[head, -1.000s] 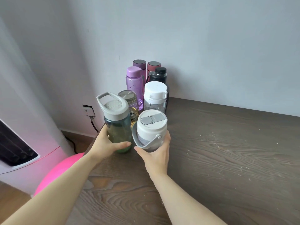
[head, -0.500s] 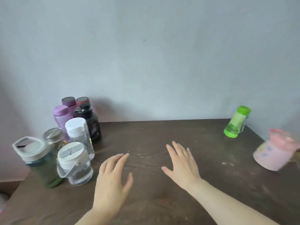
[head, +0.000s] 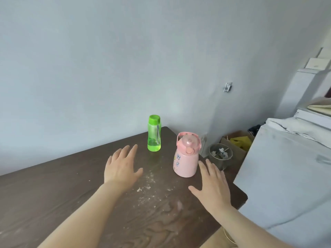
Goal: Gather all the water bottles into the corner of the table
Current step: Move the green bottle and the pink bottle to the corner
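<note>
Beside the tabletop [head: 53, 203] we see a round waste bin [head: 220, 155], a cardboard box [head: 236, 140] and a white bed [head: 286, 176].

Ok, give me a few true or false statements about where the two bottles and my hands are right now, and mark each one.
1. The green bottle stands upright on the table. True.
2. The left hand is gripping the green bottle. False: it is open, short of the bottle, holding nothing.
3. The pink bottle has a carry handle over its lid. True.
4. The pink bottle lies on its side. False: it stands upright.
5. The right hand is open, beside the pink bottle. True.
</note>
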